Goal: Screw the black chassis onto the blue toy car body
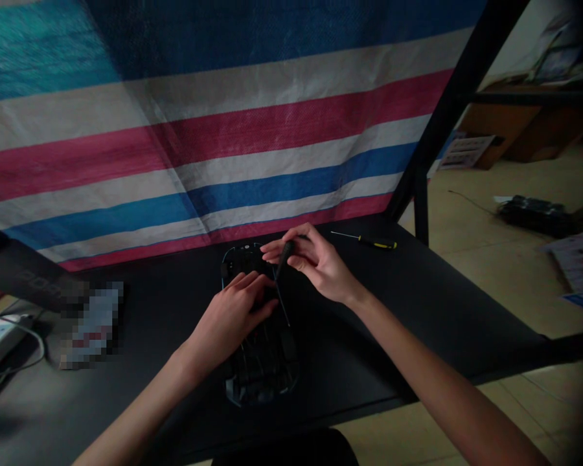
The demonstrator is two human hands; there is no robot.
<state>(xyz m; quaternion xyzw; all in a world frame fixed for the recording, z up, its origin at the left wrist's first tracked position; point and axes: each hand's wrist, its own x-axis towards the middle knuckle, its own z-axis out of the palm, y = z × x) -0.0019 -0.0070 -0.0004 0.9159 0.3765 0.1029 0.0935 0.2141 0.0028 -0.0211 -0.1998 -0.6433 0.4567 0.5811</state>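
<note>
At far left, a white power strip point(2, 340) with a pale cable point(43, 346) lies on the black table point(160, 317), below a dark case point(39, 275) whose lettering is not fully legible. Next to it is a pale packet point(97, 317), its details obscured by pixelation. A striped sheet point(272, 126) in blue, white and red hangs behind the table. The left hand point(236, 301) lies across the car point(260, 369), fingers bent over its middle; whether they clamp it or only rest on it cannot be told. The car is at the table's middle, dark, long axis running away from the wearer, wheels showing at its sides. The right hand point(318, 262) is above the car's far right edge, thumb and fingers together on a dark tool point(284, 259). The tool is tilted, its lower end beside the left hand's fingers; its tip cannot be made out. Right of that hand, apart from it, a screwdriver point(376, 244) with a black and yellow handle lies on the table, shaft pointing left. Beyond a black post point(441, 129), a black object point(534, 215), too dim to identify, lies on the tiled floor point(466, 249).
</note>
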